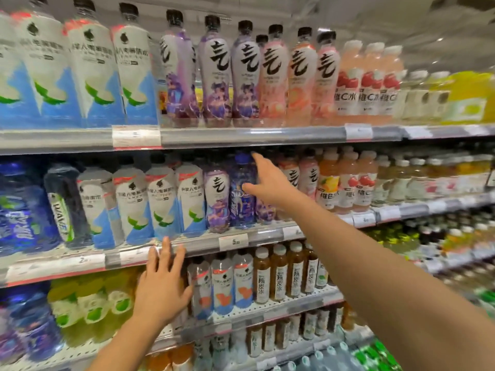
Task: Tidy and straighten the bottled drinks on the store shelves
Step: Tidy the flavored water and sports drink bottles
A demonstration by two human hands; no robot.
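Right hand [269, 187], centre frame, fingers spread and holding nothing, thumb and forefinger bracketing the upright blue bottle [242, 191] on the middle shelf [233, 241]; bottle lies just left of the fingers, long axis vertical. Left hand [160, 285], lower centre, flat and open, fingertips on the shelf's front rail. Purple bottle [217, 199] crowds the blue bottle's left side; likely obstruction.

Grey metal store shelves [203, 136] with clear plastic price strips carry upright plastic drink bottles in rows. The top shelf holds white-and-blue labelled bottles [93, 68], purple-labelled bottles [214, 73] and pink-labelled bottles [300, 76]. A lower perforated white shelf [281, 301] holds brown tea bottles [278, 274] beside green-labelled bottles [91, 306].
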